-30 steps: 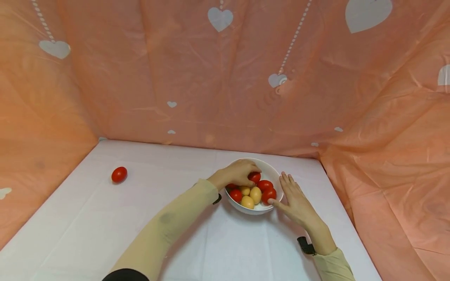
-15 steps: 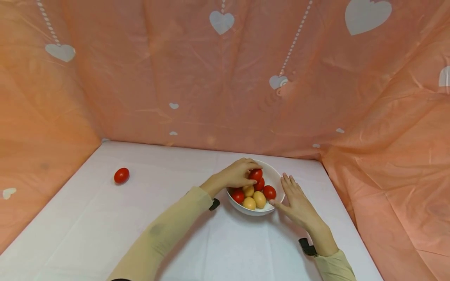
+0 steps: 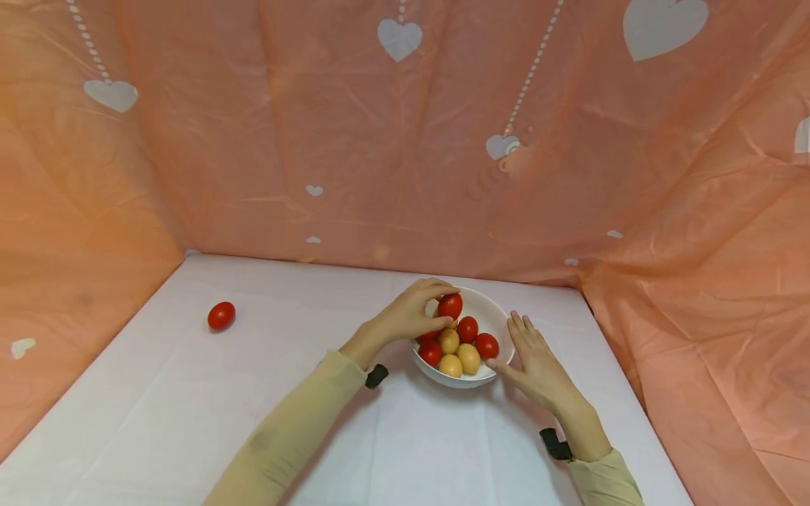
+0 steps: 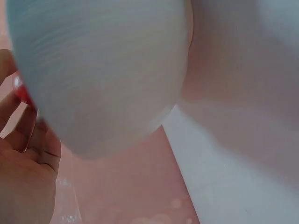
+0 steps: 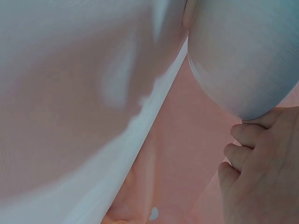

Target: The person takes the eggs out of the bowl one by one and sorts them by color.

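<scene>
A white bowl (image 3: 452, 381) holds several glossy egg-shaped pieces, some red and some pale yellow. My left hand (image 3: 405, 314) reaches over its left rim and pinches a red egg-shaped piece (image 3: 450, 306) between thumb and fingers, above the others. In the left wrist view, that red piece (image 4: 22, 89) shows partly behind the bowl's outer wall (image 4: 107, 79). At the bowl's right side, my right hand (image 3: 538, 369) lies with straight fingers along the outside, its thumb at the rim. Loose in the bowl are a red piece (image 3: 487, 346) and a yellow one (image 3: 469, 358).
Another red egg-shaped piece (image 3: 221, 317) lies alone at the left of the white-covered table (image 3: 316, 309). Orange sheeting (image 3: 405, 211) with pale hearts walls in the back and both sides. Dark wrist-worn cameras (image 3: 555, 444) sit on both wrists.
My left hand has drawn back to the left and upward with the red piece, out of the pile. Other pieces in the bowl have shifted. The right hand stays at the bowl.
</scene>
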The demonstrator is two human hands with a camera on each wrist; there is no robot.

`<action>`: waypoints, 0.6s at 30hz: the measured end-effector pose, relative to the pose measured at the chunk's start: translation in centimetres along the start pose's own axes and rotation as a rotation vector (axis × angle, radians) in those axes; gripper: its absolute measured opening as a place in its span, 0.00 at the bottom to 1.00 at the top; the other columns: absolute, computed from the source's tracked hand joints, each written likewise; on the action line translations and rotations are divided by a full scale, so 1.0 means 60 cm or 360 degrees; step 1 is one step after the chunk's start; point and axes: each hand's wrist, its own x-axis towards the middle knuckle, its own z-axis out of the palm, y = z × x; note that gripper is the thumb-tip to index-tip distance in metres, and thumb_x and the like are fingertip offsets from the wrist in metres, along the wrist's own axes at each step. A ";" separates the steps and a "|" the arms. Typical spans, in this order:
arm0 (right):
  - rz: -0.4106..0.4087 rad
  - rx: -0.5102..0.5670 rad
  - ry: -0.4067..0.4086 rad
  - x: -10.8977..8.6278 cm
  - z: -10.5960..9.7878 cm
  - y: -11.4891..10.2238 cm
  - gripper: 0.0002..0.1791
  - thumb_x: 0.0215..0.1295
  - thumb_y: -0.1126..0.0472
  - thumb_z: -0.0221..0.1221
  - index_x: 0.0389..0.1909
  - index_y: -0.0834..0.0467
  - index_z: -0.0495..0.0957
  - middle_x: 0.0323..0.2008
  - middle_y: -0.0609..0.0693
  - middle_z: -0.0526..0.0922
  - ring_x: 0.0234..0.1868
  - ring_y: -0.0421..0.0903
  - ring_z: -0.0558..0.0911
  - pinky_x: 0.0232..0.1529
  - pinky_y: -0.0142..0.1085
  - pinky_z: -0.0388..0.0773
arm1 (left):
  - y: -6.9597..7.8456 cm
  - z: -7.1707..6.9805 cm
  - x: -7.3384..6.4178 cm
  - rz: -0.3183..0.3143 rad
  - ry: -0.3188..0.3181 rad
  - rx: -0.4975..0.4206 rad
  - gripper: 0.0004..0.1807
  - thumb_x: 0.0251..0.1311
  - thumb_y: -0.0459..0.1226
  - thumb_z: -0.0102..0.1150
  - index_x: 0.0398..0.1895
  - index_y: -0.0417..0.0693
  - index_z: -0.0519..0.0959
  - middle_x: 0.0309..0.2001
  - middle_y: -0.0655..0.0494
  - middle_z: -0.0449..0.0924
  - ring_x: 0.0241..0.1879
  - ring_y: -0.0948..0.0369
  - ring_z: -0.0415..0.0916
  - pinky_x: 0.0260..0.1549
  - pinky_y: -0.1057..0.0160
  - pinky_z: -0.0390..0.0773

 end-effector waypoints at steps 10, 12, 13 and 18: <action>-0.0004 0.0003 -0.0004 0.000 0.001 0.000 0.57 0.68 0.34 0.61 0.81 0.69 0.50 0.82 0.65 0.47 0.82 0.66 0.44 0.78 0.63 0.45 | -0.019 -0.025 -0.045 -0.0033 0.0215 -0.0112 0.29 0.63 0.36 0.72 0.68 0.44 0.78 0.64 0.50 0.77 0.58 0.52 0.75 0.64 0.45 0.75; -0.0014 0.0005 0.0002 0.000 0.001 0.001 0.57 0.69 0.34 0.61 0.80 0.69 0.50 0.82 0.65 0.47 0.82 0.66 0.44 0.78 0.63 0.45 | -0.027 -0.028 -0.053 -0.0019 0.0255 -0.0120 0.29 0.62 0.36 0.73 0.67 0.43 0.78 0.63 0.50 0.78 0.57 0.52 0.75 0.62 0.43 0.76; -0.0017 0.0003 0.0005 0.000 0.001 0.002 0.56 0.69 0.35 0.61 0.80 0.69 0.50 0.82 0.65 0.47 0.82 0.66 0.44 0.78 0.63 0.44 | -0.030 -0.029 -0.057 -0.0013 0.0273 -0.0121 0.29 0.62 0.36 0.73 0.67 0.43 0.78 0.63 0.50 0.78 0.56 0.52 0.76 0.61 0.43 0.77; -0.0028 0.0001 0.0009 -0.001 0.003 0.004 0.56 0.69 0.35 0.61 0.81 0.69 0.49 0.82 0.65 0.47 0.82 0.66 0.43 0.78 0.62 0.44 | -0.044 -0.037 -0.078 -0.0019 0.0333 -0.0103 0.28 0.61 0.36 0.74 0.66 0.45 0.79 0.62 0.51 0.78 0.55 0.53 0.76 0.54 0.42 0.79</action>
